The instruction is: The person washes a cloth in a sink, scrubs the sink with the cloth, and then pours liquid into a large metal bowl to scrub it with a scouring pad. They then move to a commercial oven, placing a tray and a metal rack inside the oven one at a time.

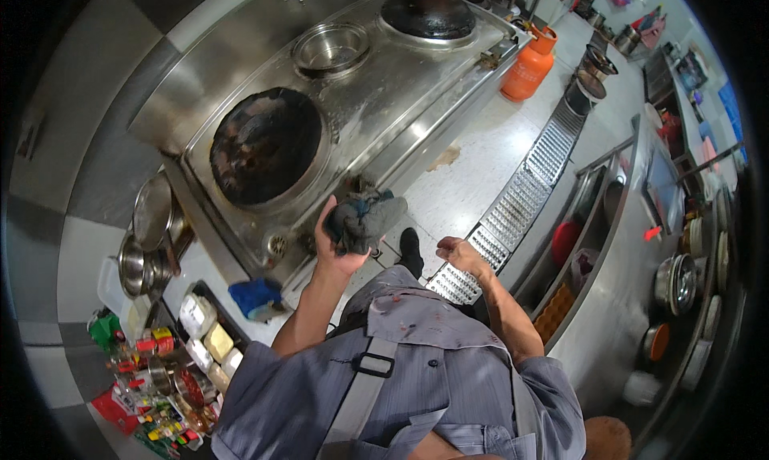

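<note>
A bunched, dark grey cloth sits in my left hand, which cups it from the near left side. Cloth and hand are at the front edge of a stainless-steel wok range. On the range's near end is a large, blackened round wok or burner cover. My right hand hangs loosely curled above the floor's metal drain grating, with nothing visible in it; the fingers are partly hidden from this angle.
A steel pot and another blackened round piece are farther along the range. An orange gas cylinder stands past its end. Seasoning bottles and pans crowd the left; a steel counter runs along the right.
</note>
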Motion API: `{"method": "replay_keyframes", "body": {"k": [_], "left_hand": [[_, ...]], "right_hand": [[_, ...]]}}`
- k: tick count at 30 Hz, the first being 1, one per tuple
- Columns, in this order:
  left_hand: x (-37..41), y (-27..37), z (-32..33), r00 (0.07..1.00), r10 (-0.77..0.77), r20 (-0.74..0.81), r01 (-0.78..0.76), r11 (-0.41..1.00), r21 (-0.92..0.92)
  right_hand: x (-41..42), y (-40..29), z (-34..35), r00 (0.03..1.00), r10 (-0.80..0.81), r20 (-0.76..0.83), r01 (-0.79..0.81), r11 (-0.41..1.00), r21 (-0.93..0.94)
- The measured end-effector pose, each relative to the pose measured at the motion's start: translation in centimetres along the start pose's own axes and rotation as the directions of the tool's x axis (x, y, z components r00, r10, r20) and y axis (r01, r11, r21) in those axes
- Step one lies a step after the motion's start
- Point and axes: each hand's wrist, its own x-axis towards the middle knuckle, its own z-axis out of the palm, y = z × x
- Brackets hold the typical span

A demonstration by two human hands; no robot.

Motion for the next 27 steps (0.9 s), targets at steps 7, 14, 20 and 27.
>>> {"method": "replay_keyframes", "body": {"k": [7,14,20,27], "left_hand": [[16.6,5.6,8.6,0.849,0.522,0.076,-0.485,0.716,0.501],[26.4,4.4,10.7,0.487,0.617,0.619,-0.475,-0.408,0.780],[31.9,-0.8,-1.0,0.882,0.349,0.316,-0.072,-0.564,0.823],[31.3,-2.2,1.4,0.811,0.554,0.186,0.165,-0.522,0.837]], "right_hand": [[5.2,1.4,-10.8,0.981,0.170,-0.095,-0.161,0.982,0.100],[13.9,1.8,-20.1,0.978,0.194,-0.071,-0.186,0.977,0.106],[30.9,-6.6,-31.0,0.978,-0.176,-0.115,0.180,0.983,0.022],[58.3,-16.5,-29.1,0.970,-0.122,0.209,0.015,0.891,0.454]]}}
